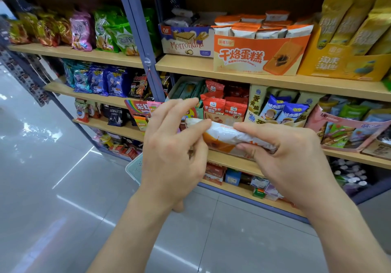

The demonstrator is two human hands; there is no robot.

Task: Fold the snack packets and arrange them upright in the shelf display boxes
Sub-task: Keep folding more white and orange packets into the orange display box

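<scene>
Packet: the white and orange packet [228, 134] lies crosswise in the air between my two hands, in front of the shelves. Its left end sits a little higher than its right, and it looks folded narrow along its length.
Left hand: my left hand [175, 152] holds the packet's left end. One finger lies over the top of it and the lower fingers curl in beneath. My forefinger is straight, lifted clear of the packet.
Right hand: my right hand [283, 152] grips the packet's right half, thumb pressed on top and fingers curled round underneath. The packet's right tip sticks out just past those fingers.
Orange box: the orange box [260, 54] stands on the shelf [275, 82] above my hands, well apart from the packet I hold. Its front wall is cut low.
Row: a row [260, 29] of white and orange packets stands upright inside the orange box, tops showing above the front wall, more behind them.
Neighbours: a wafer box [186, 40] stands just left of the orange box, touching or nearly so. A yellow box [342, 63] of tall yellow bags stands just to its right.
Lower shelf: behind my hands are red packs [224, 105] and blue and white packs [283, 112] in their own boxes.
Basket: a corner of a pale green basket [134, 169] shows left of my left wrist, low by the shelves.
Floor: grey shiny tiles [63, 188] lie under my arms.
</scene>
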